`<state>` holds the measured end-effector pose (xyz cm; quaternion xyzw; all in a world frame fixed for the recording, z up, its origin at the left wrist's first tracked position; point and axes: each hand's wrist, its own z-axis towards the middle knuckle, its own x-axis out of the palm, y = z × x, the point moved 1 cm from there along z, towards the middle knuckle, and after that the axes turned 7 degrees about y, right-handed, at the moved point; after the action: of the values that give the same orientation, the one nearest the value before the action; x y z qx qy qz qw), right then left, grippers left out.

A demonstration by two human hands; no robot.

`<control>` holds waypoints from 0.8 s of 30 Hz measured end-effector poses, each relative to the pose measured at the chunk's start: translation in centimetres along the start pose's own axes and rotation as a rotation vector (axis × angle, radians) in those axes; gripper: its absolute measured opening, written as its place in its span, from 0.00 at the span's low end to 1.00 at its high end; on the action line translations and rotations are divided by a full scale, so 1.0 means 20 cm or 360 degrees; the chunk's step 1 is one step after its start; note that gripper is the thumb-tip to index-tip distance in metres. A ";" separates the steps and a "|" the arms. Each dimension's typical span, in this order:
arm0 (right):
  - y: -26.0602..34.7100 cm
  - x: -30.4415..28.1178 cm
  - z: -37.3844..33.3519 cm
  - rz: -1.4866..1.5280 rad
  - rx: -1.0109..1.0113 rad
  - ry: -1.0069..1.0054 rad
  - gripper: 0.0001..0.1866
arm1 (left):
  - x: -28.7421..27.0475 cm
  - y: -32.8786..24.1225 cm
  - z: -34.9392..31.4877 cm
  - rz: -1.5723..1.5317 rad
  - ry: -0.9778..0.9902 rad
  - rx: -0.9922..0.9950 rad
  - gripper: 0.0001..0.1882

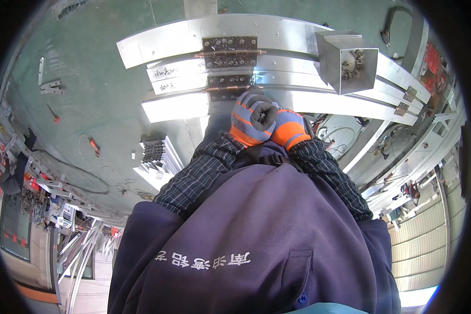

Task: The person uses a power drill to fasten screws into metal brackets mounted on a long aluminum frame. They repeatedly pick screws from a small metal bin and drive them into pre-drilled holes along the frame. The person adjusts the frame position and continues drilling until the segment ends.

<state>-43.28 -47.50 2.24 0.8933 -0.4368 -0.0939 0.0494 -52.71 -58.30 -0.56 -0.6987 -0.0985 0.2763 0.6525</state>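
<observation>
Wears grey gloves with orange cuffs on both hands, dark sleeves with a pale check, dark purple work top with white lettering, blue-buttoned pocket, plus black buckled strap.

The head view looks down from the wearer's head, nearest the jacket, toward the left grip and right grip. It takes in metal bars just beyond them and floor farther left; toward the curved rim, detail is hard to tell.
</observation>
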 end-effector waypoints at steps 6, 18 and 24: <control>0.00 0.01 0.01 -0.0025 0.0003 -0.0052 0.31 | -0.01 -0.02 0.01 0.0021 -0.0012 -0.0010 0.11; 0.00 0.00 0.03 -0.0073 0.0068 0.0143 0.41 | 0.00 0.01 0.00 -0.0037 -0.0020 -0.0002 0.11; -0.01 0.01 0.03 -0.0092 0.0073 0.0085 0.41 | 0.00 0.00 0.01 -0.0051 -0.0044 0.0016 0.11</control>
<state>-43.12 -47.57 1.54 0.9085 -0.4115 -0.0614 0.0378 -52.76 -58.22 -0.60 -0.6899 -0.1173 0.2761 0.6589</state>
